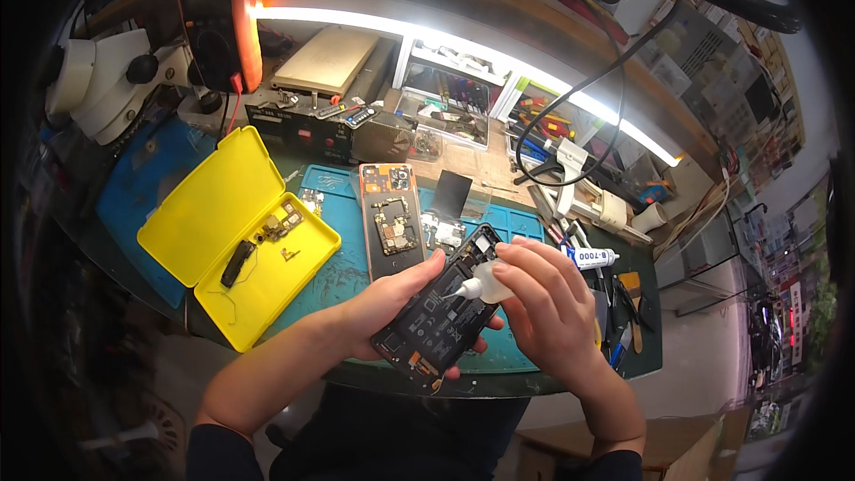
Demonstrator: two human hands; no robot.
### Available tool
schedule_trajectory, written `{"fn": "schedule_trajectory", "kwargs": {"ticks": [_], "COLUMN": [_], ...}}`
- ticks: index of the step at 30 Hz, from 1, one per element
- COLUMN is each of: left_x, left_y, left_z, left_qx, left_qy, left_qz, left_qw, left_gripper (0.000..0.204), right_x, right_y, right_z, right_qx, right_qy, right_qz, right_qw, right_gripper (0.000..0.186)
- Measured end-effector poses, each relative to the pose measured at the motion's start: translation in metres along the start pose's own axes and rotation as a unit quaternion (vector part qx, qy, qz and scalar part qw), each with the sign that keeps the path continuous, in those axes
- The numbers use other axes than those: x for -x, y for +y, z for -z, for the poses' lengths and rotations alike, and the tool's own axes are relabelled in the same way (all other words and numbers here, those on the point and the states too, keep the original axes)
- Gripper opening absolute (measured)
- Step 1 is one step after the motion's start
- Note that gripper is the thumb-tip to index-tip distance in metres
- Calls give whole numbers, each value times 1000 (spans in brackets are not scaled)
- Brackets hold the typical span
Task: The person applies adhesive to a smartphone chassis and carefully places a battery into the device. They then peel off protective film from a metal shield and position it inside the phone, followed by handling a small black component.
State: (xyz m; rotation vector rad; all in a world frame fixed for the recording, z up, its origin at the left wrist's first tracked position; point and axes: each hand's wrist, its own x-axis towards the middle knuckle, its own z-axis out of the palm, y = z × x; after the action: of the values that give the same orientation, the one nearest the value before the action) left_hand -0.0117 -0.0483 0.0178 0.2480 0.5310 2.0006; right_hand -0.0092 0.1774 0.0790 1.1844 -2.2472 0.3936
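An opened phone (pixel 429 331) with its black battery showing lies tilted in my left hand (pixel 399 296). The thumb runs along its near left edge and fingertips show past its right side. My right hand (pixel 550 307) is closed around a small translucent dropper bottle (pixel 495 285). The bottle's white nozzle points down and left, over the upper part of the battery; whether it touches the surface I cannot tell. Beyond the phone, a phone back panel (pixel 367 205) lies on the blue mat (pixel 343 281) with a circuit board (pixel 394 224) on it.
An open yellow case (pixel 214 214) holding small phone parts stands at left. At right lie a white glue tube (pixel 591 256), tweezers (pixel 629 303) and brushes. An orange multimeter (pixel 214 27) and a microscope (pixel 107 80) stand back left. A black cable (pixel 570 89) loops overhead.
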Motion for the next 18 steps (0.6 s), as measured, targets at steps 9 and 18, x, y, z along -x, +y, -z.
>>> {"fn": "schedule_trajectory", "kwargs": {"ticks": [9,18], "left_x": [3,4], "left_y": [-3,-2], "left_z": [-1,-3], "left_qx": [18,27], "left_qy": [36,43], "left_qz": [18,17], "left_qw": [999,999], "left_gripper": [70,70], "right_x": [-4,-14], "right_y": [-2,-9], "right_z": [-1,2], "right_qx": [72,129], "right_qy": [-28,-24], "right_qz": [46,84], "right_qw": [996,988], "right_gripper": [42,32]}}
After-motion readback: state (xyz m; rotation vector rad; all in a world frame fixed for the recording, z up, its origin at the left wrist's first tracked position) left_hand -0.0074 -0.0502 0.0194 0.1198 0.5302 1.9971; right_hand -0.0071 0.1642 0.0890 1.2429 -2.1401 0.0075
